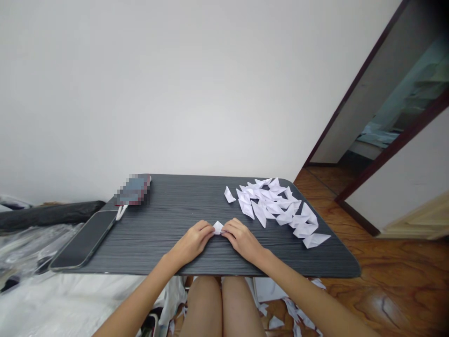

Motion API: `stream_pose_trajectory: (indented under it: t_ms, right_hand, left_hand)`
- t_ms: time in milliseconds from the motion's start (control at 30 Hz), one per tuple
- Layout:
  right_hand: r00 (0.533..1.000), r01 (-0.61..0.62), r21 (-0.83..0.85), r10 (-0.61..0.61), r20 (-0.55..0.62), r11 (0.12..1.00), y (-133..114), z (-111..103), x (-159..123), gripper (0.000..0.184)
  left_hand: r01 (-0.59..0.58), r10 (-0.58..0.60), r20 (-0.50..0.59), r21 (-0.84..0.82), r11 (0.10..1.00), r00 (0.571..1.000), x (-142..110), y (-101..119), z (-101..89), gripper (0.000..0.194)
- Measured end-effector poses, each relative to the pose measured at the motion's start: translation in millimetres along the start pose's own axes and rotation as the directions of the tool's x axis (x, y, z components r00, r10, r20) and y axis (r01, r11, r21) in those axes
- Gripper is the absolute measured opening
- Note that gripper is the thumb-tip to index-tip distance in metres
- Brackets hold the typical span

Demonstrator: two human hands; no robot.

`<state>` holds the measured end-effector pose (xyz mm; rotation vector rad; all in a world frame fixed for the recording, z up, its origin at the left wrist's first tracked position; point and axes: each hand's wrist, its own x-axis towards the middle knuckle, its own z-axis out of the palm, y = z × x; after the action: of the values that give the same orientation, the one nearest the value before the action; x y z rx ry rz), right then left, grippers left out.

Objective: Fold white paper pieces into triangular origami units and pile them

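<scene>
A small piece of folded white paper [218, 227], peaked at the top, is held near the front middle of the dark table [175, 206]. My left hand [196, 238] pinches its left side and my right hand [242, 238] pinches its right side. Both hands are closed, with the fingertips partly covering the paper's edges. To the right lies a spread pile of folded white paper boats [271, 201]. One single paper boat [229, 194] sits a little apart, left of the pile.
On the table's left lie a dark phone [84, 239] and a blurred-out object [133, 189] with a white strap. A white wall [210, 93] stands behind the table. Below, paper scraps [276, 322] litter the wooden floor [396, 276]. Plastic-wrapped items [38, 243] lie at the left.
</scene>
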<state>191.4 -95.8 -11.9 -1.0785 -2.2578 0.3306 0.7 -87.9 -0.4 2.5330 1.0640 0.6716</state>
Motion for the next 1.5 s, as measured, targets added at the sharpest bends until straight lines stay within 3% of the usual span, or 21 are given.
stream_pose_trajectory:
  t_ms: [133, 267, 367, 500, 667, 833, 967, 1067, 1200, 1333, 1500]
  right_hand:
    - [0.988, -0.156, 0.112, 0.154, 0.027, 0.981, 4, -3, 9, 0.017]
    - [0.943, -0.33, 0.183, 0.315, 0.107, 0.926, 11, -5, 21, 0.008]
    - [0.914, -0.392, 0.191, 0.357, 0.192, 0.9, 17, -8, 30, 0.008]
    - [0.867, -0.437, 0.077, 0.397, 0.302, 0.896, 20, -12, 43, 0.008]
    - [0.759, -0.481, -0.146, 0.494, 0.424, 0.864, 13, -17, 60, 0.008]
    - [0.72, -0.483, -0.274, 0.555, 0.417, 0.832, 9, -21, 68, 0.017]
    - [0.755, -0.415, -0.336, 0.526, 0.391, 0.845, 7, -24, 55, 0.021]
    - [0.858, -0.308, -0.313, 0.405, 0.317, 0.898, 3, -21, 39, 0.015]
    - [0.933, -0.227, -0.391, 0.314, 0.175, 0.892, -1, -11, 21, 0.015]
    - [0.952, -0.246, -0.465, 0.303, 0.05, 0.85, -3, -1, 14, 0.017]
    - [0.945, -0.297, -0.437, 0.326, -0.009, 0.849, -1, 4, 11, 0.02]
  left_hand:
    - [0.199, -0.203, -0.046, -0.087, 0.976, 0.978, 10, -1, -1.1, 0.016]
    - [0.274, -0.274, -0.031, -0.024, 0.961, 0.961, 18, -2, -2.4, 0.019]
    - [0.312, -0.312, -0.022, 0.03, 0.95, 0.95, 21, -1, -2.5, 0.019]
    - [0.341, -0.342, 0.002, 0.05, 0.939, 0.94, 25, -2, -1.7, 0.017]
    - [0.419, -0.42, 0.036, 0.031, 0.908, 0.907, 32, -6, -0.8, 0.005]
    - [0.446, -0.455, 0.129, 0.095, 0.89, 0.881, 38, -9, -4.1, 0.005]
    - [0.35, -0.363, 0.12, 0.12, 0.929, 0.924, 31, -7, -8.1, 0.008]
    - [0.312, -0.324, 0.099, 0.12, 0.943, 0.941, 23, -4, -7.2, 0.013]
    - [0.244, -0.251, 0.022, 0.169, 0.955, 0.968, 18, 4, 0.4, 0.017]
    - [0.202, -0.202, -0.024, 0.248, 0.947, 0.979, 22, 12, 8.2, 0.015]
    - [0.242, -0.257, 0.029, 0.245, 0.939, 0.966, 29, 10, 8.1, 0.02]
